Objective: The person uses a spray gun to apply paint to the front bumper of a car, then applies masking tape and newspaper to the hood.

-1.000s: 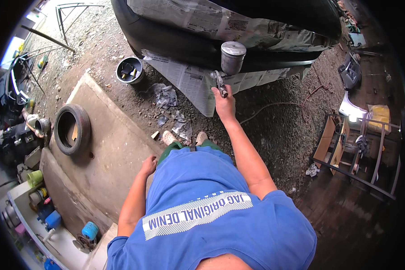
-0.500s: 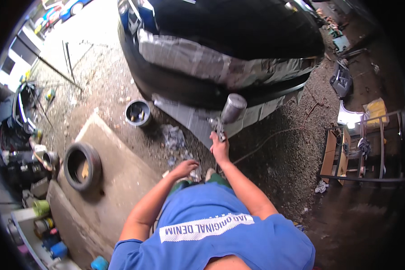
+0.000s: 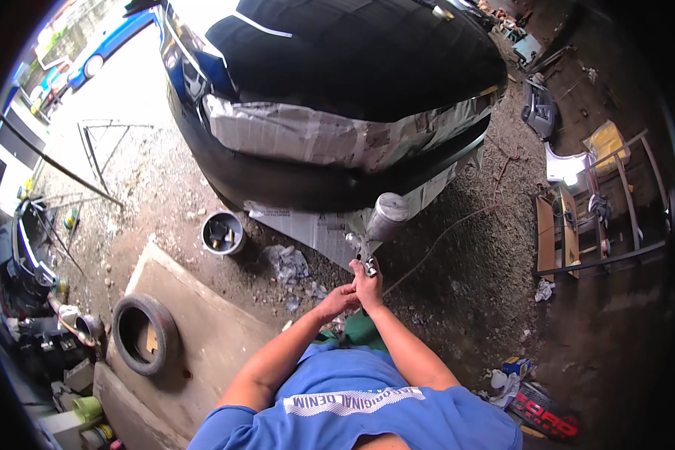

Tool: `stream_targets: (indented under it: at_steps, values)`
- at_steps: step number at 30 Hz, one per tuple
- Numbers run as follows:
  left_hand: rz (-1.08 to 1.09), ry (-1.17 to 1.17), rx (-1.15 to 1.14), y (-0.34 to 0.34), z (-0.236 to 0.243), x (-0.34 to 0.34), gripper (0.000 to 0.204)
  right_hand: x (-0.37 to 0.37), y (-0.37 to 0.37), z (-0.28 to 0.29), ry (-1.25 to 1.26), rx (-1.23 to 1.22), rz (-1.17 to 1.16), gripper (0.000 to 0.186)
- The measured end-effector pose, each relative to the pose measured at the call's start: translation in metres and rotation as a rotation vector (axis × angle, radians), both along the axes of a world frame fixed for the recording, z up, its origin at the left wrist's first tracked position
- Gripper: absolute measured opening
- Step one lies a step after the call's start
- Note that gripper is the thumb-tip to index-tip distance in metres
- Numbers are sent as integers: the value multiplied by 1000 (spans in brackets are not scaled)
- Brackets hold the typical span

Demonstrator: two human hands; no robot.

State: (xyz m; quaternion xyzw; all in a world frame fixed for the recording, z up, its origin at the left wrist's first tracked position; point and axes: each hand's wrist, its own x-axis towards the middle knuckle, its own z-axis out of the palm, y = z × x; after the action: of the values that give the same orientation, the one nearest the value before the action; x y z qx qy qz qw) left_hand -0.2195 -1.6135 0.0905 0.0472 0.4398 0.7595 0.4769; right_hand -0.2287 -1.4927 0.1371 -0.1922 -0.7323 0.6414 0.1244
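My right hand (image 3: 367, 285) is wrapped around the handle of a silver spray gun (image 3: 364, 247), its cylindrical metal cup (image 3: 388, 217) upright above it. My left hand (image 3: 343, 295) is curled just below, against the right one at the gun's lower end; what its fingers grip is hidden. A thin hose (image 3: 427, 251) trails across the gravel behind them. Beyond stands the black front of a car (image 3: 345, 60), its bumper (image 3: 277, 180) dark, with newspaper masking (image 3: 292, 135) across the middle and a paper skirt (image 3: 300, 225) underneath.
A bucket (image 3: 232, 236) with items inside, crumpled plastic (image 3: 286, 262), a tyre (image 3: 163, 337) on a concrete slab (image 3: 210, 300). At right, a metal rack (image 3: 630, 244) with cardboard and loose body panels (image 3: 536, 109). At left, metal stands (image 3: 97, 150), car parts (image 3: 34, 255), a blue car farther off (image 3: 105, 52).
The view has tilted up, showing more of the car's top. My left hand has risen from beside my body to meet my right, which still holds the spray gun.
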Motion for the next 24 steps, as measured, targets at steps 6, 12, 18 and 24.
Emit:
stream_targets:
  at_steps: [6,12,18,24]
  values:
    - [79,83,13,15,-25,-12,24,-11,14,-26,5,74,67,29]
    - [197,109,-35,36,-65,-30,23,-22,29,-61,-6,62,147,29]
    - [251,91,-116,38,-119,-39,24,-37,34,-132,94,167,208,32]
    - [310,-20,-105,40,-160,-38,29,-40,32,-174,137,204,244,41]
